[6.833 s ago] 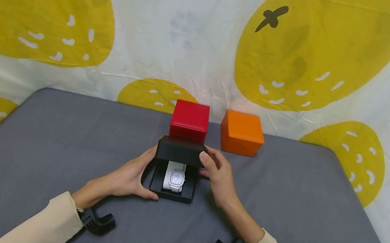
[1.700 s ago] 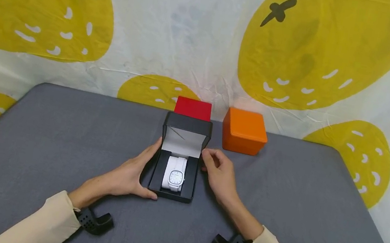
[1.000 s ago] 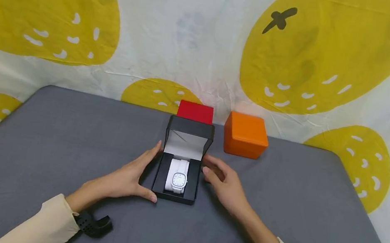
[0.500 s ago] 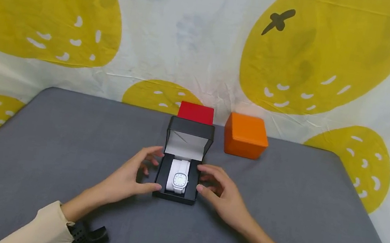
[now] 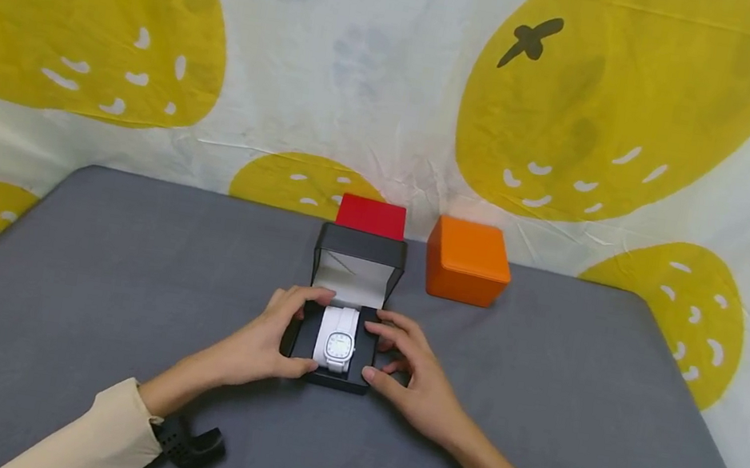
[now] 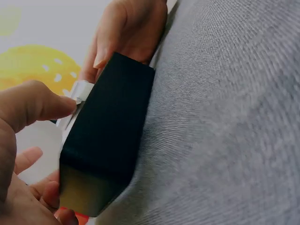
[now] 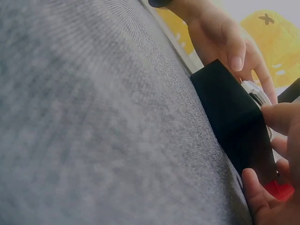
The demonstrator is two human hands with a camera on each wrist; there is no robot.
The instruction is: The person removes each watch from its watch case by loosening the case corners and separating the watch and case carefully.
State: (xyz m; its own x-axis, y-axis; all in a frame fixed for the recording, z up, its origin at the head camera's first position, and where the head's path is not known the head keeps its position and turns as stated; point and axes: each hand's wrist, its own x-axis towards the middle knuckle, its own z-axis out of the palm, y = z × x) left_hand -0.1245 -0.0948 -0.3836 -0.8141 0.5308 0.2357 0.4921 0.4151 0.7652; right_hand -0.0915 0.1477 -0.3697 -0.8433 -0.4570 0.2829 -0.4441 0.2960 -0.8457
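A white wristwatch (image 5: 339, 346) on a white cushion sits in the base of a black watch box (image 5: 340, 382), whose lid (image 5: 364, 244) stands raised. My left hand (image 5: 260, 342) reaches over the box's left side, thumb and forefinger spread beside the cushion (image 5: 325, 332). In the left wrist view its thumb (image 6: 56, 107) overlaps the watch's edge, just above the box's black front wall (image 6: 110, 112). My right hand (image 5: 421, 382) is over the right rim, fingers bent loosely, thumb at the near right corner. The right wrist view shows its fingers (image 7: 281, 117) close to the watch's side.
Behind the black box stands a red box (image 5: 371, 216), partly covered by the lid. An orange box (image 5: 468, 263) is to its right, near the back edge of the grey cloth-covered table (image 5: 160, 258). A white cloth with yellow fruit shapes (image 5: 339, 83) hangs behind.
The black box's lid has been raised, uncovering the watch fully. Both hands have since left the box's outer sides and moved inward over its rims, towards the cushion.
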